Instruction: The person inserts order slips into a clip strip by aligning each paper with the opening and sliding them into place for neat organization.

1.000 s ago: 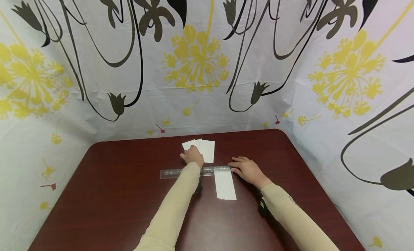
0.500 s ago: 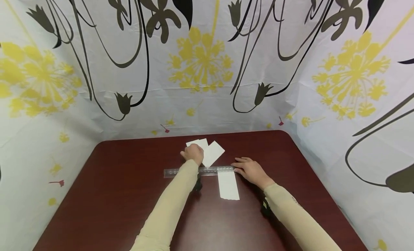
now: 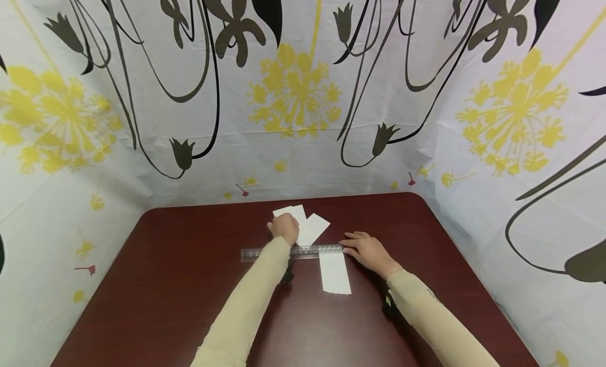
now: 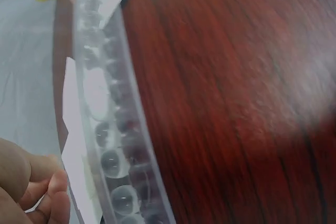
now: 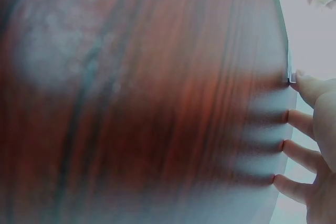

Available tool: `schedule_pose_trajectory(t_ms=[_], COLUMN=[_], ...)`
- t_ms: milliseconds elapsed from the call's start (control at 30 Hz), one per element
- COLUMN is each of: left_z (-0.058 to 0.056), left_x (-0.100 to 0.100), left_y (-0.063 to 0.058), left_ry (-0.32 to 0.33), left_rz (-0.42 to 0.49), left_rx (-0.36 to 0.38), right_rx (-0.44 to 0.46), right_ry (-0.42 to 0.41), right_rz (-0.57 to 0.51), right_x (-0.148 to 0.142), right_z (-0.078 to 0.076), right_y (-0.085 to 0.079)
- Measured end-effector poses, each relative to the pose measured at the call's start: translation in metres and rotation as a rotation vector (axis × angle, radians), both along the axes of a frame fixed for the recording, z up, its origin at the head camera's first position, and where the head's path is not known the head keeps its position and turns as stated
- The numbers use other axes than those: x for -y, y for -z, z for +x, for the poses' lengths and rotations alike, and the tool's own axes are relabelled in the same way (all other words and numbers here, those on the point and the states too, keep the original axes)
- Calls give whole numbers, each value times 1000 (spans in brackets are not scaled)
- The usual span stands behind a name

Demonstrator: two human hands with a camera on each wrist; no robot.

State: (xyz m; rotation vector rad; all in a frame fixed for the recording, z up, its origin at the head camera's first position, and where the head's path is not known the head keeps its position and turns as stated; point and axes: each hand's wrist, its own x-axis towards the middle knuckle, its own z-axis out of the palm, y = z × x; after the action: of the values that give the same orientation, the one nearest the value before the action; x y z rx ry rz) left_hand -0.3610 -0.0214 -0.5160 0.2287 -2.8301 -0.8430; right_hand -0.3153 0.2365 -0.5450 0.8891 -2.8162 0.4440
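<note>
My left hand (image 3: 285, 228) is over a few overlapping white paper pieces (image 3: 312, 229) behind the ruler. Its fingers are curled, and thumb and index finger (image 4: 59, 182) pinch at the edge of a paper piece. A clear plastic ruler (image 3: 305, 252) lies crosswise in front of these pieces, passing under my left wrist. Its right part lies over the top of a white paper strip (image 3: 335, 275) with an uneven lower edge. My right hand (image 3: 371, 252) rests at the ruler's right end, thumb (image 5: 310, 87) against that end and the other fingers extended, tips on the tabletop.
Everything lies on a dark red wood-grain table (image 3: 189, 288) with rounded far corners. A white patterned curtain (image 3: 303, 162) hangs around its back and sides. Each wrist has a black camera strapped below it; the right one (image 3: 389, 304) shows by the sleeve.
The rightmost back paper piece has turned clockwise and slid slightly nearer the ruler as the left hand's fingers curled further. The right hand, ruler and strip stay in place; the head view shifts slightly.
</note>
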Motion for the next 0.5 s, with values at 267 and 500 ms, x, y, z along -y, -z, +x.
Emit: schedule_pose_trajectory(t_ms=[267,500], left_z=[-4,-8], left_x=[-11,-17], left_y=[10,17], left_ry=[56,52], left_rz=[-172,-254], left_rx=[12,26], right_rx=[-7,-3], right_ry=[-1,10], right_rz=[2,15], right_x=[-1,-1], right_z=[0,-1], right_y=[0,2])
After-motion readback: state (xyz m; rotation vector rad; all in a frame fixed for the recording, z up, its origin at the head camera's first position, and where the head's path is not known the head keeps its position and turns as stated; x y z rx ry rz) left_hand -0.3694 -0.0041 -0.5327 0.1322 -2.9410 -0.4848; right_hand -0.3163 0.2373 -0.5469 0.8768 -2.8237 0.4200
